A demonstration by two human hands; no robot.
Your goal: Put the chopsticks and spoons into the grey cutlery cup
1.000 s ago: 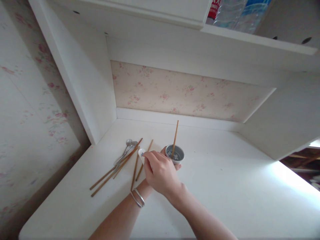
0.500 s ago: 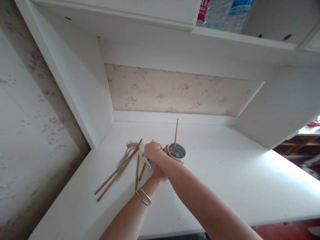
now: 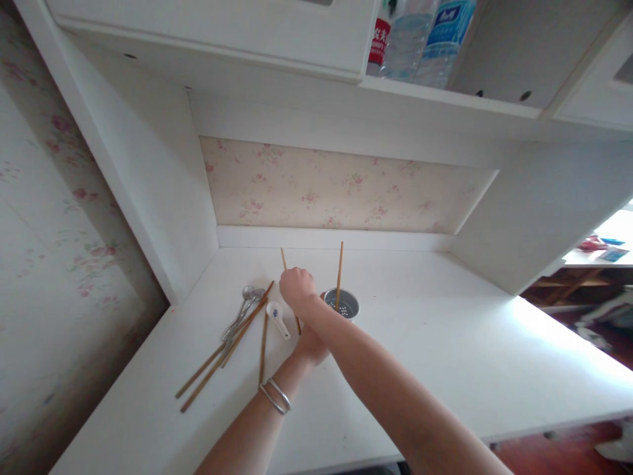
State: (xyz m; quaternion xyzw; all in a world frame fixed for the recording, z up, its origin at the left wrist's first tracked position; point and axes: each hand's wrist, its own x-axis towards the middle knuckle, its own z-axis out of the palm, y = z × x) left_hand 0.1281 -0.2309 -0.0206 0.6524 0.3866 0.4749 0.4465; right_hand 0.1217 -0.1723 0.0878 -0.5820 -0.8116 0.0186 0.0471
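My right hand [image 3: 298, 289] is closed around a wooden chopstick [image 3: 283, 259], whose upper end rises above the fist and lower end shows beneath it. That forearm crosses over my left arm. Wrapped about the near left side of a grey metal utensil cup [image 3: 348, 302] with a perforated bottom is my left hand [image 3: 312, 344], partly hidden. One chopstick [image 3: 339, 274] stands in the cup. Left of my hands lie a white ceramic spoon [image 3: 277, 319] with a blue mark, a single chopstick [image 3: 263, 349], several more chopsticks [image 3: 212, 369] and metal spoons [image 3: 242, 310].
The white desk [image 3: 420, 369] is framed by a left side panel [image 3: 148, 165] and a right panel [image 3: 539, 204]. Overhead, a shelf holds plastic bottles [image 3: 435, 46]. Floral wallpaper [image 3: 316, 191] covers the back.
My right hand has picked a chopstick up off the desk and tilted it nearly upright. The ceramic spoon now shows fully. My left hand stays on the cup; the view has shifted slightly.
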